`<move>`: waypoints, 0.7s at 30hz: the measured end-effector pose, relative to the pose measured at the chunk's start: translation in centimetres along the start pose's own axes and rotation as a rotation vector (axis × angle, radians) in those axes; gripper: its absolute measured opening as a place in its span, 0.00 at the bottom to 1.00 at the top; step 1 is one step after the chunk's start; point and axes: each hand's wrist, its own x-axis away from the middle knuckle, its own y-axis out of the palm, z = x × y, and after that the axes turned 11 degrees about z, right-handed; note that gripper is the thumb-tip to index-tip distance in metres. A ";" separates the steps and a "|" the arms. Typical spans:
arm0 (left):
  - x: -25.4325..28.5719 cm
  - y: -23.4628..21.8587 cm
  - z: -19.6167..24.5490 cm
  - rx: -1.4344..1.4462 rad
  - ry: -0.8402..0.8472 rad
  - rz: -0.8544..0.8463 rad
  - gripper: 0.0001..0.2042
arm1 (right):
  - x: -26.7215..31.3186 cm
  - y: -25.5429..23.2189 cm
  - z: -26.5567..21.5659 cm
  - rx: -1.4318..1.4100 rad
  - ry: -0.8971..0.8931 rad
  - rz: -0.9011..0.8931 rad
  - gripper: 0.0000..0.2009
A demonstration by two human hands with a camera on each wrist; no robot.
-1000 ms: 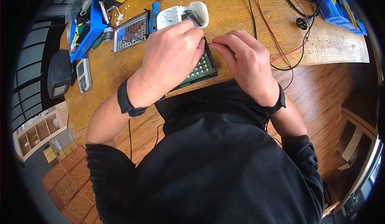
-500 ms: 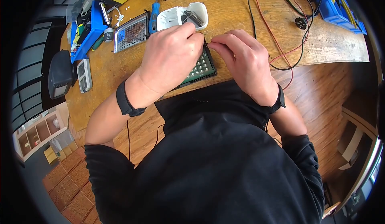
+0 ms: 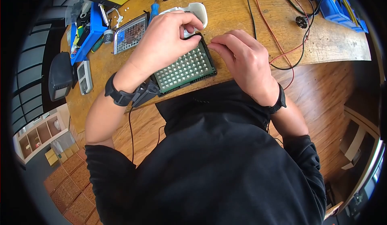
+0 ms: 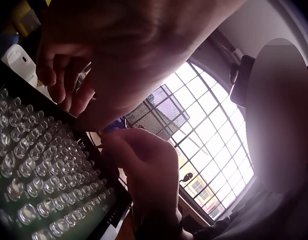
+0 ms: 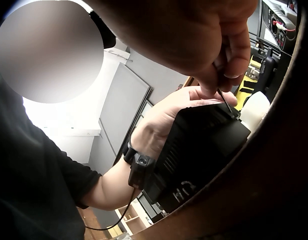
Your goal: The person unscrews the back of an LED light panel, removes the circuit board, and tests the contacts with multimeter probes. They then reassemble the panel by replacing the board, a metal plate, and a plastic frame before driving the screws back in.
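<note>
A green board with rows of clear domed parts sits in a black frame near the table's front edge; its black side faces the right wrist view. My left hand is over its far left part, thumb reaching toward the far right corner, fingers loosely bent and apart from the thumb, nothing visible between them. At that corner my right hand pinches a thin dark piece, whose lower end meets the case corner in the right wrist view.
Behind the board stands a white container, partly covered by my left hand. A blue-handled screwdriver and a perforated panel lie to its left. Blue bins stand at both sides. Red and black cables cross the right side.
My left hand has shifted left and its thumb and fingers have spread apart, uncovering much more of the board. My right hand has barely moved.
</note>
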 end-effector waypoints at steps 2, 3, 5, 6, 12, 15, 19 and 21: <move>-0.2 -0.2 -0.3 0.036 -0.072 -0.058 0.11 | 0.0 0.0 0.1 0.002 0.001 -0.002 0.07; -0.3 -0.4 -0.5 0.061 -0.125 -0.123 0.12 | 0.0 0.0 0.1 0.006 0.002 -0.003 0.07; -0.6 -0.5 -0.8 0.087 -0.179 -0.187 0.13 | 0.0 0.0 0.1 0.005 0.001 -0.003 0.07; -0.7 -0.6 -1.0 0.136 -0.222 -0.224 0.12 | -0.1 0.1 0.1 0.003 0.001 -0.002 0.07; -1.4 -0.8 -1.4 0.264 -0.311 -0.310 0.10 | -0.1 0.1 0.1 -0.004 -0.005 0.000 0.07; -1.5 -0.7 -1.6 0.277 -0.297 -0.308 0.10 | -0.1 0.1 0.0 -0.001 0.009 -0.005 0.07; -1.4 -0.6 -1.5 0.234 -0.221 -0.265 0.07 | -0.1 0.1 0.1 0.006 0.015 -0.004 0.07; -1.3 -0.6 -1.3 0.226 -0.213 -0.263 0.07 | 0.0 0.1 0.1 0.005 0.003 0.004 0.07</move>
